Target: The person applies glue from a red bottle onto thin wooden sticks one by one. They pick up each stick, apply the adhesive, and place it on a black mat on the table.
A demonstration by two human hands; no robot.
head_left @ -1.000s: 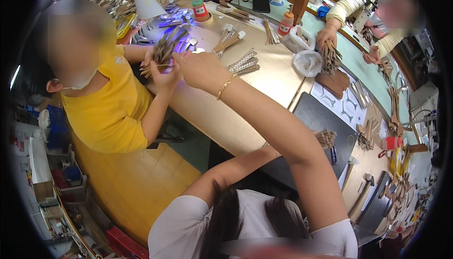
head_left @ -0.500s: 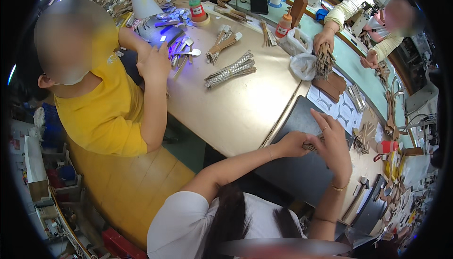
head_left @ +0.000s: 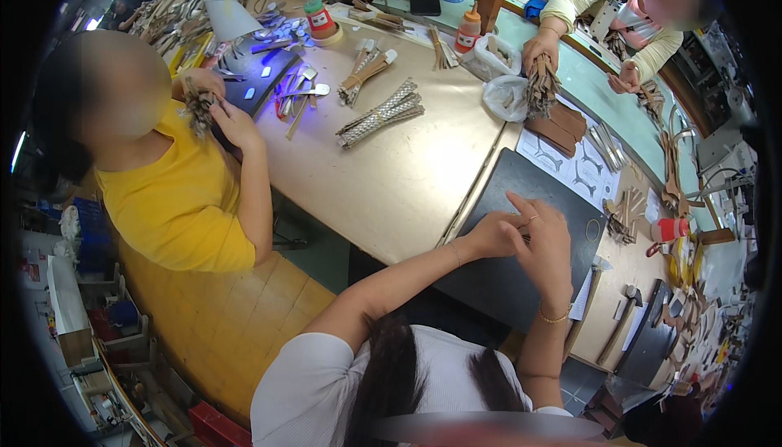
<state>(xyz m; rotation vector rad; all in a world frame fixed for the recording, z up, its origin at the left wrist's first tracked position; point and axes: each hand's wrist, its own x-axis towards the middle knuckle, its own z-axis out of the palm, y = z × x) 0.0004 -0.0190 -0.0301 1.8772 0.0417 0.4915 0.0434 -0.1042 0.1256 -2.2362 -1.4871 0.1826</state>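
Over the black mat (head_left: 505, 195), my two hands are together. My left hand (head_left: 489, 235) is closed round a small bundle of thin brown strips (head_left: 526, 237), mostly hidden by the fingers; only a little of it shows. My right hand (head_left: 544, 243) overlaps its fingertips from the right, with its forefinger stretched out and its thumb apart, close against the bundle. Whether the right fingertips touch the strips is hard to make out. A thin pale ring, like a rubber band (head_left: 593, 230), lies on the mat's right part.
Printed pattern sheets (head_left: 574, 166) and brown leather pieces (head_left: 557, 129) lie beyond the mat. Tied strip bundles (head_left: 380, 115) sit on the table. At right are a hammer (head_left: 623, 317) and a red bottle (head_left: 669, 230). Co-workers in yellow (head_left: 175, 195) and pale sleeves (head_left: 570, 3) handle strips.
My right hand has come left and closer over my left hand, covering more of the strips. The co-worker in yellow now holds up a strip bundle. The view has shifted slightly.
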